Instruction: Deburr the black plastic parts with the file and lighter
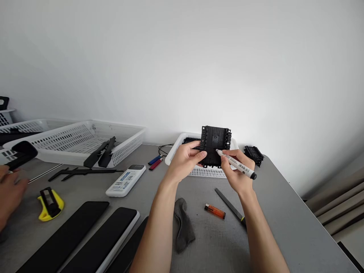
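Observation:
My left hand (187,157) grips the left edge of a black moulded plastic part (215,138), a flat rectangular piece with toothed side edges, held upright. In my right hand (239,167) is a white marker pen (239,165) with a black end, its tip at the lower right of the part's face. Whether the tip touches the surface, I cannot tell. Right behind and below the part stands a white plastic basket (209,173) with more black pieces in it.
A stack of black parts (254,156) lies at the table's right edge. Nearer are an orange lighter (215,211), a file (230,203) and a grey cloth (183,227). Leftward lie a yellow cutter (51,204), calipers (85,172) and a large basket (93,136). Another person's hand (11,193) is far left.

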### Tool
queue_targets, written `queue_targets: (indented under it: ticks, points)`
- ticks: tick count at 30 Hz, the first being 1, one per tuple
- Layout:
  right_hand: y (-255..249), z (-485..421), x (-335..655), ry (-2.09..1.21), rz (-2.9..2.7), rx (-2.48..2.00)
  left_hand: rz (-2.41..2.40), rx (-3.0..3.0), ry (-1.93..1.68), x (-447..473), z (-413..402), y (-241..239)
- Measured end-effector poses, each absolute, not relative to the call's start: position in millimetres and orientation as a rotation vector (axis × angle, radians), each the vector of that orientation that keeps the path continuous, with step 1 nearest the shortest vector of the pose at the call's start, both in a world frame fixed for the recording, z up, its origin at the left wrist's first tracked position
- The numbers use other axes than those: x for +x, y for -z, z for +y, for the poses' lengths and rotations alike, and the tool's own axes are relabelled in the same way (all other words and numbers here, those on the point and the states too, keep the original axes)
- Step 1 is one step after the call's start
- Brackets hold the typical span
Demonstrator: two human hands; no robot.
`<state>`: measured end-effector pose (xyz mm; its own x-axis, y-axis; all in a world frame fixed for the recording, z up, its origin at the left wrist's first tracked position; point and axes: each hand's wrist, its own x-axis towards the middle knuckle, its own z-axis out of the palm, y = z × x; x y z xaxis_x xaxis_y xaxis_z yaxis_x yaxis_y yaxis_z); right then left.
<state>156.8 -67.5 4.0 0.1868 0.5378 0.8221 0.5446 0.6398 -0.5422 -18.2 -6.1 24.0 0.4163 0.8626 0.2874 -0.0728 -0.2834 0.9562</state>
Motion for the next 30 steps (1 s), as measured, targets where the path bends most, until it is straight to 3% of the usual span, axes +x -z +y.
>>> queue_targets:
  ticks: [30]
  points:
    - [-0.7, -64.8, 160.1, 0.109, -1.451, -0.921, 0.717, 1.516, -1.045, -17.8, -4.3, -21.7]
